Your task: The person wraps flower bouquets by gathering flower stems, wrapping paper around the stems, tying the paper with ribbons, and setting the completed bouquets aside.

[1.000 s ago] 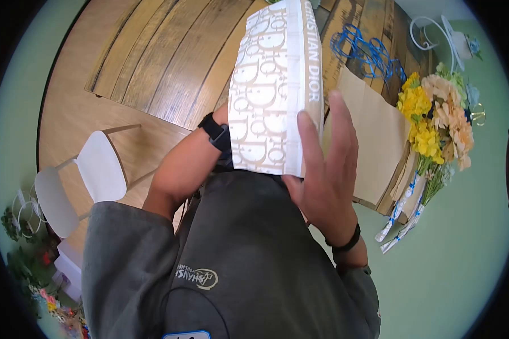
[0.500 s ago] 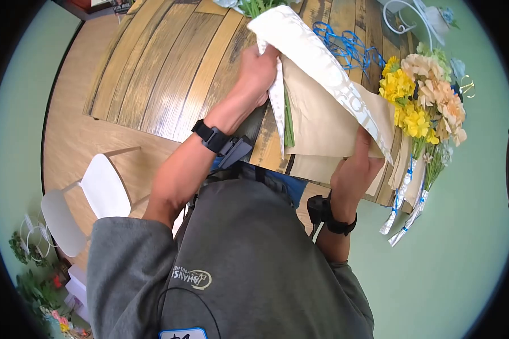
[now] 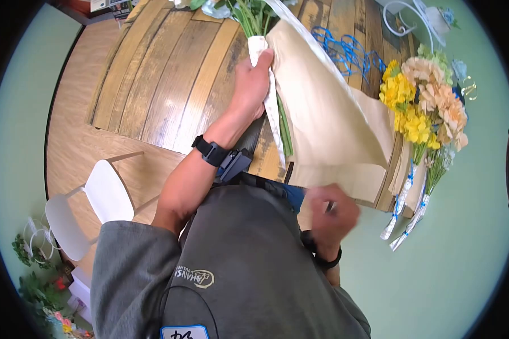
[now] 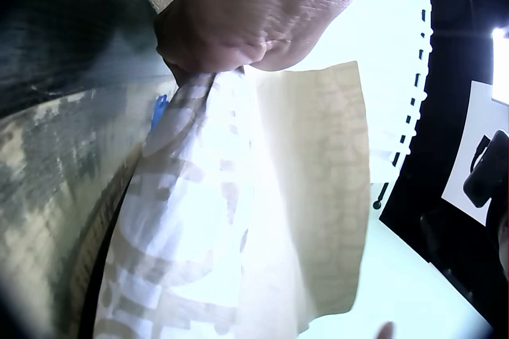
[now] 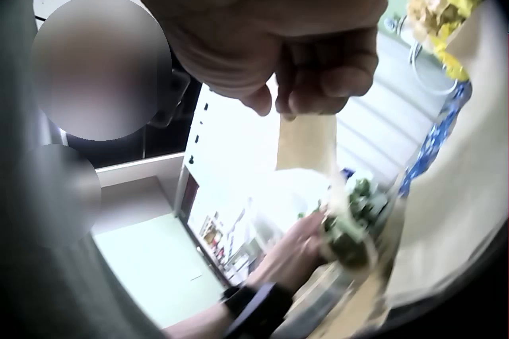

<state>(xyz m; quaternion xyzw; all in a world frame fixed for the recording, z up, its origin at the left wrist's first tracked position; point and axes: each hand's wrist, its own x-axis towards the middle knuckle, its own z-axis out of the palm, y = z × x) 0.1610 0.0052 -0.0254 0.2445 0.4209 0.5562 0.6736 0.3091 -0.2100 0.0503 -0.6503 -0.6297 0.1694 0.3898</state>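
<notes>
In the head view my left hand (image 3: 250, 89) grips the wrapped stems of a bouquet, thumb across a white paper collar (image 3: 257, 46). Green stems (image 3: 285, 127) show below it. Patterned wrapping paper (image 4: 175, 220) hangs from this hand (image 4: 262, 13), and its beige inner side (image 3: 322, 107) spreads right over the table. My right hand (image 3: 332, 213), blurred, is off the table's near edge, fingers curled, apart from the paper. The right wrist view shows its curled fingers (image 5: 318, 89) with nothing visible in them; the paper's beige part (image 5: 306, 144) appears beyond.
Blue ribbon (image 3: 350, 51) lies tangled on the wooden table (image 3: 169, 85). Beige sheets (image 3: 345, 181) are under the raised paper. Yellow and peach flower bunches (image 3: 415, 127) with wrapped stems lie at the right edge, near a white metal stand (image 3: 430, 22). White chairs (image 3: 110, 192) stand left.
The raised paper has come down and swung right, baring its beige side and the bouquet's stems. My right hand has let go of its edge and drawn back toward my body.
</notes>
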